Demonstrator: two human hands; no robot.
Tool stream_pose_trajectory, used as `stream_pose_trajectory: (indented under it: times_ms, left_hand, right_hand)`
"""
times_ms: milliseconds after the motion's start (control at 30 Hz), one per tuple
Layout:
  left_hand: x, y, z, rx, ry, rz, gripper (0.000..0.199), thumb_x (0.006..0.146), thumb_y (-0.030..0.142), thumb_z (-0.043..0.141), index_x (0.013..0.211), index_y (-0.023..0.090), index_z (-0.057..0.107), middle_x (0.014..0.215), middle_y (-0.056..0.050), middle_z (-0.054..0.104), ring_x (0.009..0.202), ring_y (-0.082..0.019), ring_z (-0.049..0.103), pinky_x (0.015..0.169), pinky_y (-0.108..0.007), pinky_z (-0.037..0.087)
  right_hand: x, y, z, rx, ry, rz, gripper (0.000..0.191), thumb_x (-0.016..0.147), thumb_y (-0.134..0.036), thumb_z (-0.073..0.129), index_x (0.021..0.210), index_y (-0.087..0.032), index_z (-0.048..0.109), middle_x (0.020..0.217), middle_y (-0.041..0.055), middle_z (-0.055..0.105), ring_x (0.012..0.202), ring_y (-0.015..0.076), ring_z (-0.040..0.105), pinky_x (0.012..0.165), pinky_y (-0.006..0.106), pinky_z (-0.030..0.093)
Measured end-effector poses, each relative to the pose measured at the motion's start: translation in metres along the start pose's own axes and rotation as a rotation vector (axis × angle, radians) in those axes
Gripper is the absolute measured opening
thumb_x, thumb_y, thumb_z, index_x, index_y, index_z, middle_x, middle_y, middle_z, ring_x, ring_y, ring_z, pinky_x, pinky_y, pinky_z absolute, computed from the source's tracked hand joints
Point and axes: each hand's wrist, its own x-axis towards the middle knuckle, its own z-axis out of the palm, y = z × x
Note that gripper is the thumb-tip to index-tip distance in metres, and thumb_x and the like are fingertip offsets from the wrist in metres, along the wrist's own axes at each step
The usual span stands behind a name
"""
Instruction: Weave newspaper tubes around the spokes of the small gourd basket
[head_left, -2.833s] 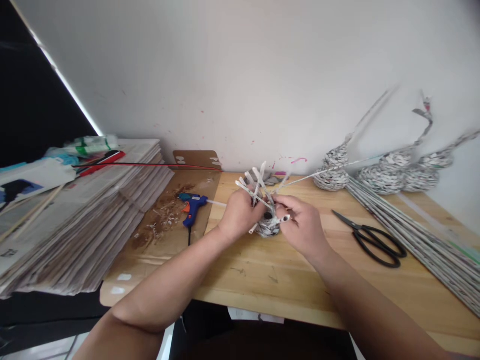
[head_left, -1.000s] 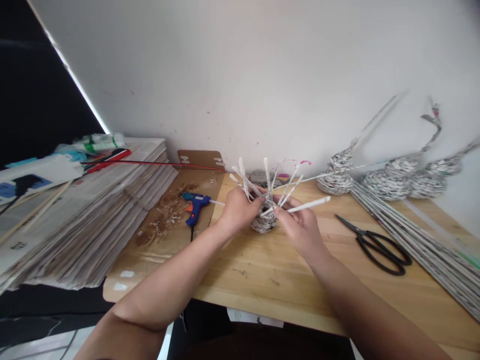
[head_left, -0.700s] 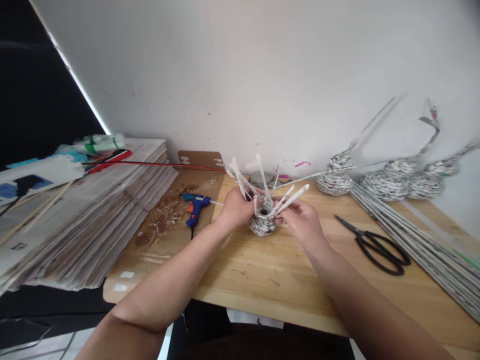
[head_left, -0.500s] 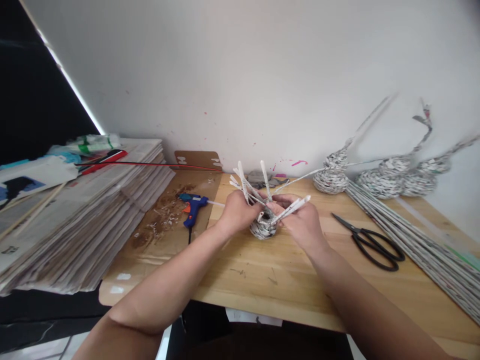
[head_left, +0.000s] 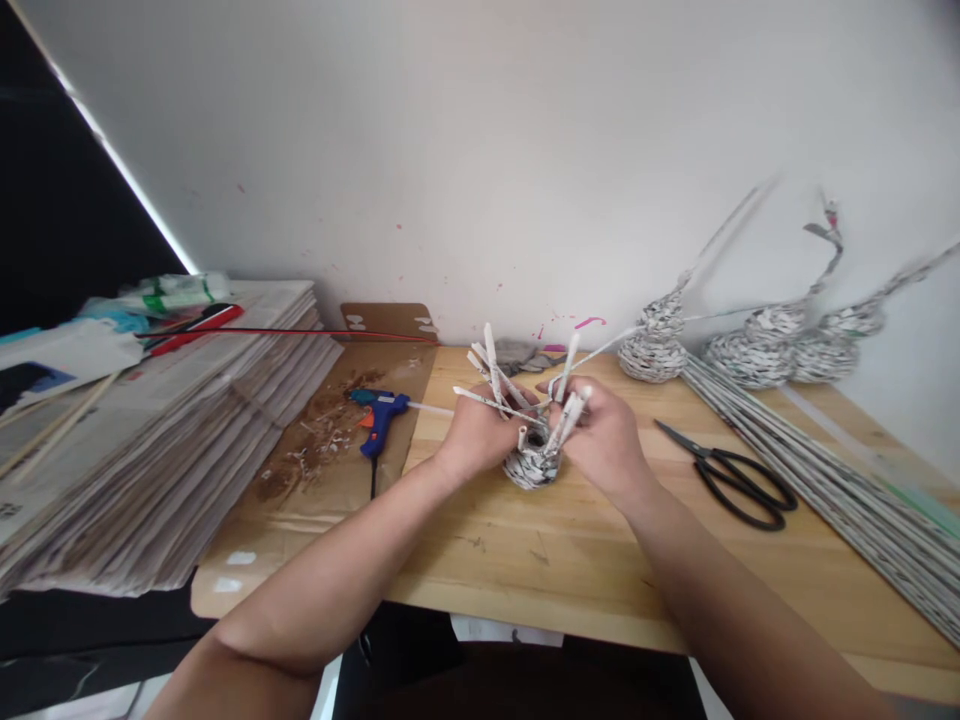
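Observation:
Between my hands sits a small round basket (head_left: 531, 470) woven from rolled newspaper strips, its opening facing up. Several paper stakes (head_left: 493, 365) stick up and outward from its rim. My left hand (head_left: 484, 430) is closed on the basket's left side, with stakes rising past its fingers. On the other side, my right hand (head_left: 604, 435) is closed around paper stakes at the rim. One long thin paper strip (head_left: 606, 347) runs from near my right hand toward the back right. The fingertips of both hands are partly hidden behind the stakes.
Scissors (head_left: 727, 475) and a bundle of paper tubes (head_left: 825, 490) lie on the right. Finished-looking woven gourd shapes (head_left: 652, 345) stand by the wall. A blue glue gun (head_left: 381, 420) lies on cardboard (head_left: 307, 500) at left, beside stacked newspapers (head_left: 187, 450).
My right hand has shifted onto the stakes on the right, which now stand steeper and closer together. One stake now points left over my left hand. The view has turned slightly right.

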Motion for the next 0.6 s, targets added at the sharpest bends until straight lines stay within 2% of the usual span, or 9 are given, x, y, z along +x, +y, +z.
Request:
stream_pose_trajectory:
  times_ms: [100,167,300,433,500,600]
  left_hand:
    - [-0.0011,-0.0011,0.0009,0.031,0.003,0.007,0.011,0.073,0.015,0.067,0.083,0.017,0.072,0.080,-0.004,0.075,0.074,-0.017,0.070,0.069,-0.026,0.056]
    - [-0.0024,-0.0018,0.0016,0.031,-0.003,0.017,0.011,0.074,0.015,0.066,0.083,0.017,0.072,0.077,-0.003,0.074,0.072,-0.017,0.069,0.067,-0.025,0.055]
    - [-0.0052,-0.0037,0.0042,-0.022,-0.016,0.055,0.014,0.076,0.011,0.062,0.085,0.017,0.072,0.081,-0.003,0.075,0.074,-0.016,0.070,0.068,-0.023,0.055]
    - [-0.0070,-0.0065,0.0071,-0.073,-0.005,0.056,0.016,0.078,0.013,0.062,0.089,0.016,0.073,0.084,-0.004,0.077,0.077,-0.017,0.072,0.072,-0.024,0.056]
    - [-0.0078,-0.0067,0.0080,-0.078,-0.004,0.045,0.018,0.079,0.014,0.062,0.091,0.017,0.075,0.087,-0.005,0.078,0.080,-0.017,0.072,0.073,-0.025,0.057]
    - [-0.0087,-0.0051,0.0082,-0.053,0.000,0.031,0.020,0.080,0.014,0.061,0.092,0.018,0.077,0.091,-0.005,0.078,0.083,-0.018,0.073,0.076,-0.027,0.057]
  right_hand:
    - [-0.0011,-0.0022,0.0002,0.081,0.058,-0.015,0.011,0.075,-0.023,0.064,0.085,-0.019,0.067,0.076,0.0023,0.069,0.062,0.0148,0.061,0.056,0.026,0.049]
    - [-0.0008,-0.0039,0.0009,0.195,0.063,0.036,0.012,0.077,-0.028,0.066,0.085,-0.019,0.066,0.071,0.0004,0.066,0.058,0.0129,0.058,0.052,0.024,0.046]
    - [0.0034,-0.0045,0.0024,0.506,0.092,0.242,0.030,0.069,-0.040,0.077,0.089,-0.020,0.067,0.066,-0.0037,0.060,0.048,0.0085,0.049,0.041,0.020,0.037]
    - [0.0078,-0.0018,0.0025,0.745,0.104,0.466,0.044,0.062,-0.056,0.082,0.081,-0.020,0.065,0.062,-0.0039,0.057,0.047,0.0079,0.047,0.037,0.019,0.032]
    - [0.0085,-0.0005,0.0024,0.759,0.087,0.497,0.048,0.064,-0.063,0.078,0.079,-0.019,0.065,0.058,-0.0032,0.056,0.047,0.0084,0.047,0.038,0.019,0.031]
    - [0.0082,0.0003,0.0027,0.666,0.083,0.466,0.046,0.060,-0.057,0.083,0.080,-0.018,0.067,0.057,-0.0030,0.057,0.047,0.0095,0.048,0.040,0.021,0.034]
